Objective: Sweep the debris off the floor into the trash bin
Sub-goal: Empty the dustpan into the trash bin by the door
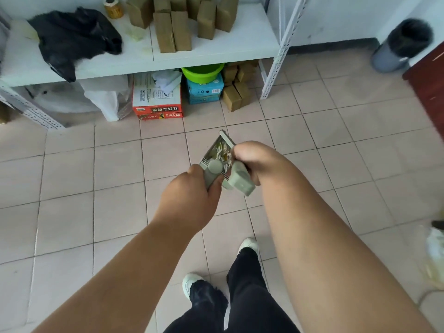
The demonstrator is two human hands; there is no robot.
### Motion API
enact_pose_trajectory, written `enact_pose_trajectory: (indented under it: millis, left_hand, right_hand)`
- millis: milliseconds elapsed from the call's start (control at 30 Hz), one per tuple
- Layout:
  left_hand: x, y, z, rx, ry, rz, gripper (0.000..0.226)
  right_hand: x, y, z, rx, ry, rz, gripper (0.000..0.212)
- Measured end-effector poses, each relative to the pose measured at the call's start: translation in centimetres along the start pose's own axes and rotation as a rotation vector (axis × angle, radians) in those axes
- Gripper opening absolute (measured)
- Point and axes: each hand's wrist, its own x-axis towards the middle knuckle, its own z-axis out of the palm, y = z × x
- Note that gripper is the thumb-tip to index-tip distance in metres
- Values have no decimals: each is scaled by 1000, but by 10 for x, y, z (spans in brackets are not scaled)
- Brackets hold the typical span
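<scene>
Both bare forearms reach forward over the pink tiled floor (96, 179): the left hand (192, 200) curls round the handle of a small grey-green dustpan (217, 155) holding pale debris (224, 152), while the right hand (252, 162) grips the matching brush (240, 180), touching the pan. Beyond the hands stands a white shelf (211, 54) with brown boxes (173, 32) and a black bag (74, 39). Far right of the right hand, well apart across open tiles, stands the grey trash bin (401, 46), black-lined.
</scene>
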Motion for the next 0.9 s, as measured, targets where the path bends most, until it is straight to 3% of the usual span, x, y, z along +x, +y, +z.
enact_pose_trajectory:
  millis: [100, 333, 467, 700, 900]
  left_hand:
    - [12, 29, 9, 17, -4, 38, 27]
    - [46, 118, 35, 17, -67, 43, 25]
    - [67, 168, 53, 16, -86, 35, 17]
    - [116, 247, 77, -37, -47, 107, 38]
    - [180, 308, 93, -49, -15, 200, 38]
  right_hand:
    - [0, -3, -36, 2, 18, -24, 27]
    - [5, -13, -131, 127, 37, -25, 22]
    - [6, -24, -181, 100, 106, -46, 49]
    - [9, -53, -272, 138, 217, -135, 46]
    - [10, -96, -347, 164, 222, -189, 41]
